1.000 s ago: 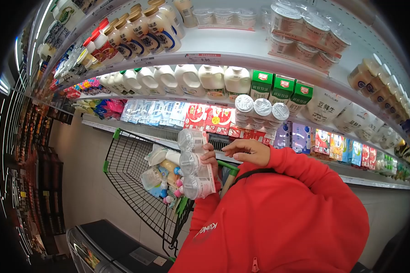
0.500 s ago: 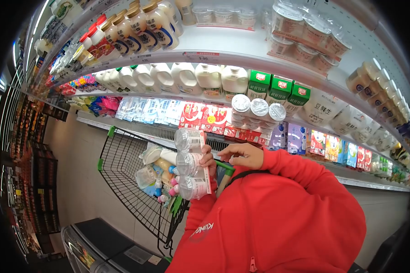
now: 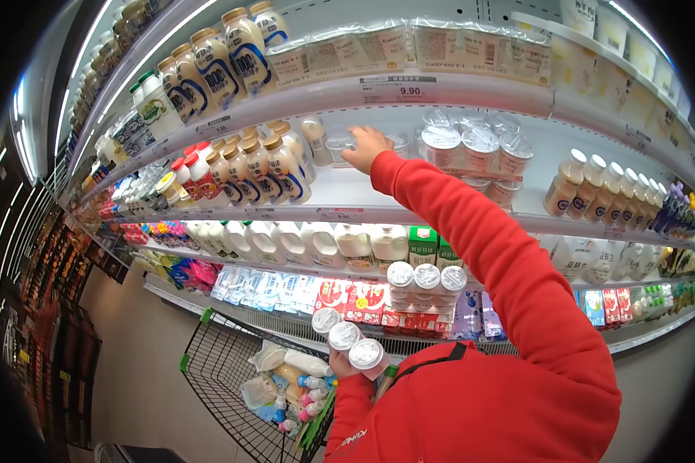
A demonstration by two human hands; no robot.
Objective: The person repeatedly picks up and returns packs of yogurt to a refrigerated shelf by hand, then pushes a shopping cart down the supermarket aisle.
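Observation:
A three-cup yogurt pack point(image 3: 344, 336), with clear film over the white lids, is in my left hand point(image 3: 343, 364). That hand is closed around the pack's lower side, above the cart. My right hand point(image 3: 369, 147) is stretched out to the middle shelf, fingers extended and apart, in front of a row of yogurt cups point(image 3: 338, 145). My hand covers part of that row, and whether the fingertips touch it is hard to see. Stacked yogurt cup packs point(image 3: 479, 143) stand to the right of this hand.
A black wire shopping cart point(image 3: 216, 370) with groceries stands at lower left. Bottled drinks point(image 3: 243, 162) line the shelf to the left, with milk jugs point(image 3: 286, 239) below. Another stack of cup packs point(image 3: 427, 285) stands lower down, near red cartons point(image 3: 355, 299).
My right hand has risen from beside the pack to the middle shelf. The pack in my left hand has turned so its lids face up. My view has tilted upward.

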